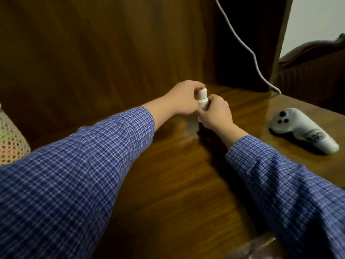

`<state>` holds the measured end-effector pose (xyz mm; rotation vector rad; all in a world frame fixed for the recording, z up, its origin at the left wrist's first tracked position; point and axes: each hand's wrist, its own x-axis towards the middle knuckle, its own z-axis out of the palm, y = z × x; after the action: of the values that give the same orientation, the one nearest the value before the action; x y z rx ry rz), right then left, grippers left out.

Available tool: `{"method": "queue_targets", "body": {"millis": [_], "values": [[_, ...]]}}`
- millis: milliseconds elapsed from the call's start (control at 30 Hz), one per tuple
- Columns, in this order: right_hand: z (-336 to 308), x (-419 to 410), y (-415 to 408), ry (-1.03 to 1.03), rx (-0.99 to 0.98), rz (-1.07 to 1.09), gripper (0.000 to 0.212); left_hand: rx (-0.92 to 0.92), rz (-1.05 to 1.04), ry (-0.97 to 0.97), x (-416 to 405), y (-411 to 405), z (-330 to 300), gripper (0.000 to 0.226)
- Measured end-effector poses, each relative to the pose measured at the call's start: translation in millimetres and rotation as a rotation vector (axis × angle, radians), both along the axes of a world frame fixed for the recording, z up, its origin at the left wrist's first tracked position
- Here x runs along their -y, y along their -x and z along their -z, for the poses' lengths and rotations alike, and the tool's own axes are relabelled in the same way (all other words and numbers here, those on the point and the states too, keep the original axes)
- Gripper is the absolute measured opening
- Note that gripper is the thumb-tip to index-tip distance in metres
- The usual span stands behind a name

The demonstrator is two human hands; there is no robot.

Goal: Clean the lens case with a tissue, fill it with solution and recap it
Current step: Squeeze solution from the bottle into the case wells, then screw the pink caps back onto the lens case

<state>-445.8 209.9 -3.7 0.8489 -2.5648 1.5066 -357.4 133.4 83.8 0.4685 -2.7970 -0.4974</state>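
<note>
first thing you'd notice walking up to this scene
Both hands meet at the middle of the wooden table, gripping a small white bottle: the left hand pinches its cap, the right hand holds its body. To the right lies a white handheld controller with dark buttons, and a pale cable hangs down behind it.

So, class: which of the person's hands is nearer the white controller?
Right. The right hand grips the bottle on the side toward the controller; the left hand holds the bottle's cap, on the far side.
</note>
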Motion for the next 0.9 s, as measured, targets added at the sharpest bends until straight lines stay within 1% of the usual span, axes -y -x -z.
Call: {"method": "queue_targets", "body": {"millis": [200, 233, 300, 367, 400, 433, 467, 533, 567, 633, 700, 733, 800, 900], "values": [[-2.1, -4.1, 0.8, -0.036, 0.09, 0.008, 0.055, 0.076, 0.017, -0.022, -2.4, 4.1, 1.7, 0.079], [-3.7, -5.4, -0.2, -0.058, 0.116, 0.009, 0.059, 0.067, 0.01, -0.036, -3.1, -0.1, 1.5, 0.082], [-10.2, -7.7, -2.7, -0.126, 0.158, 0.036, 0.073, 0.012, -0.014, -0.04, -3.1, -14.0, -1.4, 0.084], [-21.7, -11.6, -7.0, -0.173, 0.105, 0.158, 0.088, -0.075, -0.038, -0.006, 0.2, -35.4, -8.7, 0.077], [-27.6, -13.8, -10.7, -0.147, 0.037, 0.217, 0.088, -0.125, -0.053, 0.013, 2.7, -49.2, -14.1, 0.072], [-32.3, -15.6, -15.6, -0.074, -0.049, 0.242, 0.082, -0.175, -0.071, 0.019, 5.3, -64.8, -20.0, 0.066], [-34.9, -16.0, -22.6, 0.027, -0.133, 0.215, 0.071, -0.223, -0.091, 0.01, 7.8, -82.0, -25.8, 0.06], [-35.7, -14.9, -43.3, 0.184, -0.222, 0.024, 0.05, -0.31, -0.136, -0.017, 12.0, -120.3, -34.9, 0.048], [-34.3, -12.7, -57.4, 0.213, -0.226, -0.108, 0.041, -0.351, -0.16, -0.024, 14.0, -141.3, -37.6, 0.043], [-28.9, -6.1, -87.1, 0.172, -0.202, -0.379, 0.028, -0.426, -0.21, -0.034, 18.0, -184.4, -37.7, 0.033], [-21.3, 3.6, -116.1, 0.07, -0.158, -0.632, 0.02, -0.485, -0.263, -0.067, 20.6, -228.7, -29.8, 0.024], [-17.5, 9.3, -129.3, 0.0, -0.129, -0.733, 0.019, -0.5, -0.294, -0.086, 21.0, -249.7, -22.3, 0.021], [-12.0, 21.6, -151.7, -0.145, -0.086, -0.866, 0.022, -0.499, -0.364, -0.125, 20.5, -287.3, -1.5, 0.02], [-9.4, 44.6, -176.1, -0.261, -0.075, -0.941, 0.031, -0.444, -0.424, -0.278, 13.4, -326.8, 37.4, 0.024]]}}
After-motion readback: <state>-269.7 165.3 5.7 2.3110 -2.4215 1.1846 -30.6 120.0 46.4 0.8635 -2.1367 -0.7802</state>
